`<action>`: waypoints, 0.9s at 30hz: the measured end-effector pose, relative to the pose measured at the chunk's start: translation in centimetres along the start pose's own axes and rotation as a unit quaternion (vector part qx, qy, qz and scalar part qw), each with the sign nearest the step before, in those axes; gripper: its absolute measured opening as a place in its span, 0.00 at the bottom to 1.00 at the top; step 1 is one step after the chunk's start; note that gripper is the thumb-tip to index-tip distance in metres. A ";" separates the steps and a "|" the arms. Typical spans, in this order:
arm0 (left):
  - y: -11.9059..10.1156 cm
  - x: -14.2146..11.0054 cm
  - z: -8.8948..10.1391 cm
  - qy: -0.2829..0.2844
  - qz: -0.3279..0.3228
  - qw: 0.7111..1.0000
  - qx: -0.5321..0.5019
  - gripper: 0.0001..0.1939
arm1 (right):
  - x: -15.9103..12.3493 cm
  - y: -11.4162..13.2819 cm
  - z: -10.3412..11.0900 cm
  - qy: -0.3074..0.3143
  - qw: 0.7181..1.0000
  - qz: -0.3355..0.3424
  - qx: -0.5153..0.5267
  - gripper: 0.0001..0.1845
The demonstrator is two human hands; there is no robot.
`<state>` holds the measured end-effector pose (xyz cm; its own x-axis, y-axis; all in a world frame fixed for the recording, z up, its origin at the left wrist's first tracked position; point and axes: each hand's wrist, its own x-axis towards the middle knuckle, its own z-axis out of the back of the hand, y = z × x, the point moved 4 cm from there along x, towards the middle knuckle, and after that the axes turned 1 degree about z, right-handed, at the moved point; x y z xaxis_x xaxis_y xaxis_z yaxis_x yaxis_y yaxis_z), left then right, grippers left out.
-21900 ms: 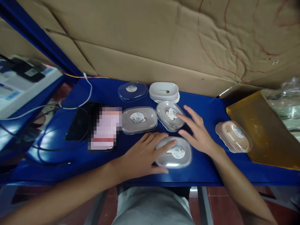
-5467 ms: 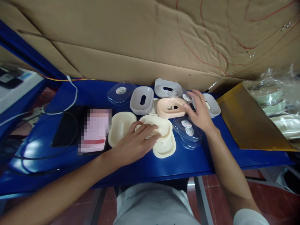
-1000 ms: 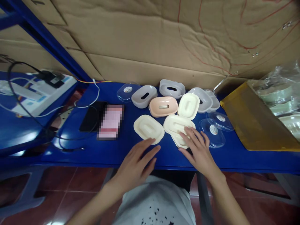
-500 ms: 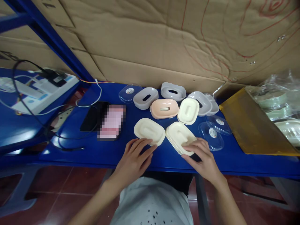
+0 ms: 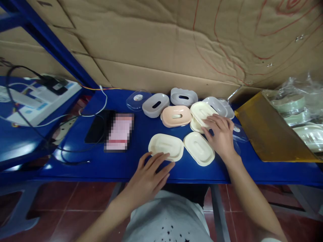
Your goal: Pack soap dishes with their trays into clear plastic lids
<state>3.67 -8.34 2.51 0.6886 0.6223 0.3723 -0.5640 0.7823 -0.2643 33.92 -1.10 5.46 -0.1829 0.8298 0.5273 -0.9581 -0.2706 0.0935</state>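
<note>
My right hand [image 5: 220,134] grips the right edge of a cream oval plastic tray [image 5: 203,111] and holds it tilted over another cream tray [image 5: 195,126]. Fingers apart, my left hand [image 5: 150,174] rests its fingertips at the near edge of a front cream tray [image 5: 166,146]. A further cream tray [image 5: 199,149] lies beside that one, between my hands. Behind them sits a peach oval dish [image 5: 175,116] with a slot in its base. Grey dishes, a left one [image 5: 156,105] and a middle one [image 5: 184,97], stand at the back, with another [image 5: 217,106] partly behind the raised tray.
A clear lid [image 5: 138,100] lies back left, another [image 5: 238,132] behind my right hand. A phone with a blurred screen [image 5: 119,131] and a power strip [image 5: 50,101] with cables lie left. An open carton [image 5: 259,131] holds plastic-wrapped green dishes [image 5: 290,106] on the right.
My right hand has lifted a cream tray from the front right stack and carried it back over the rear cream tray. The front left tray and my left hand have shifted slightly right and nearer.
</note>
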 end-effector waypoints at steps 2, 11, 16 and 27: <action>0.7 0.2 0.0 -0.007 0.016 1.000 0.026 0.18 | -0.4 0.0 0.3 -0.014 1.000 -0.026 -0.011 0.18; 2.2 0.7 -0.5 -0.009 0.080 0.994 0.073 0.23 | -9.1 6.4 1.5 0.074 0.995 -0.025 0.065 0.22; 0.8 1.3 -0.7 -0.008 0.054 0.998 0.043 0.24 | -10.8 7.8 1.9 0.162 0.981 0.026 0.107 0.28; -1.6 1.6 -1.3 0.005 -0.005 1.000 -0.026 0.09 | -13.6 -0.3 3.0 -0.001 0.978 -0.204 -0.042 0.29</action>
<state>6.27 -8.60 2.32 0.6989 0.6140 0.3668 -0.5327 0.7891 -0.3058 37.36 -13.78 0.74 0.2192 0.8597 0.4614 -0.9658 0.1240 0.2277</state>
